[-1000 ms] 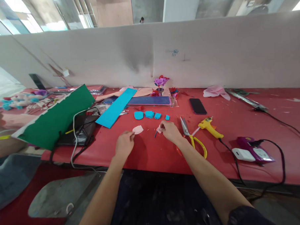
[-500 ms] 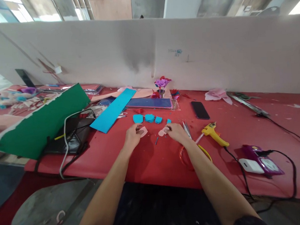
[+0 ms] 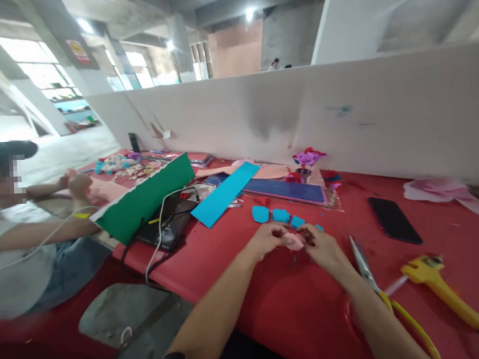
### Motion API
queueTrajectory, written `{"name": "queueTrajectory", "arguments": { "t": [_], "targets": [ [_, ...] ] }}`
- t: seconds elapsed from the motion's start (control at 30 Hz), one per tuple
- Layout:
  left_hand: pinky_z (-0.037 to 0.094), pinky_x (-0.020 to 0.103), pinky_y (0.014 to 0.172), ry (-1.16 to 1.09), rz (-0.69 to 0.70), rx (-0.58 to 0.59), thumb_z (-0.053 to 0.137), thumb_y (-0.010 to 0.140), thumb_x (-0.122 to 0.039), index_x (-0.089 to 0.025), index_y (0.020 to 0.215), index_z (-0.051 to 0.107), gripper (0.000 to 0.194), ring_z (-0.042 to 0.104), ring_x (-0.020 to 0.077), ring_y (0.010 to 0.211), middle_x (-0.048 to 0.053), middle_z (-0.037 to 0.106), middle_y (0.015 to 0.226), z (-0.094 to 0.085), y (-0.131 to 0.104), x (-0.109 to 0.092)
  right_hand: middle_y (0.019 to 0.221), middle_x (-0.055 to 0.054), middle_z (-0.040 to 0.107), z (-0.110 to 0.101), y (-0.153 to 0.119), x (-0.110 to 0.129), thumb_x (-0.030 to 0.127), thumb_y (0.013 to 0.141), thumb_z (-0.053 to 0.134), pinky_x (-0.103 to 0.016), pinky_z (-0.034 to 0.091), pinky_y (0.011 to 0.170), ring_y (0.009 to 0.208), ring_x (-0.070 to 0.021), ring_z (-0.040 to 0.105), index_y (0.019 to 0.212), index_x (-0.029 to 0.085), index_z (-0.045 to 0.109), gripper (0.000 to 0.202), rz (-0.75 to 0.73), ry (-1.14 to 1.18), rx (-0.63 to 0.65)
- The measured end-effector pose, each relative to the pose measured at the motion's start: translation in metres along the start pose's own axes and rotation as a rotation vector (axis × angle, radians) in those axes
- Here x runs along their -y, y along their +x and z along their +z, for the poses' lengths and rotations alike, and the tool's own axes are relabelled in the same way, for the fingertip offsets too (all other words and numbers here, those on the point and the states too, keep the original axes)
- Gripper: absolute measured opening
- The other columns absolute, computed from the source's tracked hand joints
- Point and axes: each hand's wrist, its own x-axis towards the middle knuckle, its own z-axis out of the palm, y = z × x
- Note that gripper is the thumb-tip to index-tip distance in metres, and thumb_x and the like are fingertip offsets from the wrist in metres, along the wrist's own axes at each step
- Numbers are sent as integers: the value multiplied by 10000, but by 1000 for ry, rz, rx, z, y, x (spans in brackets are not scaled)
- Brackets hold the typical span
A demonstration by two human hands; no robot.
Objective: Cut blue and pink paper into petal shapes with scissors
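My left hand [image 3: 268, 238] pinches a small pink paper piece [image 3: 293, 241] over the red table. Close against it, my right hand [image 3: 318, 246] has its fingers closed on the piece's right side. Whether these are one or two stacked pieces cannot be made out. Just beyond my fingers lie several cut blue paper pieces [image 3: 260, 214] in a row. Scissors [image 3: 364, 264] with yellow handles rest to the right of my right hand, partly behind my forearm. A yellow glue gun [image 3: 434, 277] lies farther right.
A blue paper strip [image 3: 226, 195] and a green sheet [image 3: 153, 199] lie left, beside a black bag [image 3: 166, 225] with cables. A phone [image 3: 395, 220] and pink paper [image 3: 446, 194] are right. Paper flowers [image 3: 310, 158] stand at the back. A co-worker [image 3: 24, 252] sits at far left.
My hands, apart before with a pink piece in each, have come together. The view has swung left, bringing the co-worker into sight.
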Motion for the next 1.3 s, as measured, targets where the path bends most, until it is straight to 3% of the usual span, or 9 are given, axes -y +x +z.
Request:
{"name": "queueTrajectory", "arguments": {
  "t": [0.13,0.3,0.4,0.5,0.67,0.9,1.03,1.17,1.3],
  "targets": [
    [434,278,641,-54,-31,-67,709,611,-217,-171,658,652,87,529,131,639,11,602,665,12,-4,4,944,-59,699,12,-7,7,311,745,565,-319,502,715,834,-231,677,1040,233,556,305,-19,163,-36],
    [439,256,586,-48,-84,-178,645,590,-126,-162,700,646,116,523,118,590,-13,588,622,8,-3,-7,812,-28,681,19,-13,8,411,742,563,-351,503,714,758,-241,678,1146,242,509,441,11,141,-78],
    [476,263,658,196,52,-418,592,663,-154,-152,751,674,120,574,140,677,10,640,693,-28,-19,-27,762,-10,666,15,-12,4,432,731,564,-349,495,717,741,-234,668,1085,251,561,397,16,88,-116],
    [494,306,753,409,36,-884,487,774,-177,-142,942,675,255,615,172,802,50,672,832,-81,-51,-40,790,-28,689,10,-12,2,411,716,561,-347,500,724,755,-235,671,933,256,627,275,35,71,-126],
    [463,365,851,850,-97,-1073,469,789,-120,-172,1036,661,317,599,243,970,126,643,1036,-144,-92,-26,807,-41,713,11,-14,0,352,738,548,-339,508,725,748,-232,675,823,256,647,162,-36,1,-142],
    [401,423,956,1399,34,-1113,470,834,-172,-171,1124,633,333,494,290,1123,148,554,1180,-139,-89,-7,982,-55,725,16,-23,3,277,800,602,-315,460,646,832,-256,686,1019,278,658,227,-9,-331,80],
    [322,461,1037,1417,195,-1181,478,851,-215,-171,1133,624,320,451,300,1180,139,529,1240,-132,-91,-14,848,-43,722,9,-25,14,175,821,589,-268,414,643,813,-220,671,783,217,672,101,-30,-291,182],
    [382,404,1002,1299,294,-943,443,876,-215,-159,1111,636,310,507,265,1139,137,563,1210,-107,-87,-17,776,-25,720,-10,-24,17,111,874,501,-220,410,632,740,-154,668,844,196,674,195,14,-207,155],
    [480,301,842,1093,137,-303,455,881,-209,-196,1004,673,250,627,185,885,75,662,1018,-38,-72,-7,815,-18,713,-35,-35,12,108,860,521,-228,418,687,768,-150,652,925,192,655,171,57,-198,25]
  ]
}}
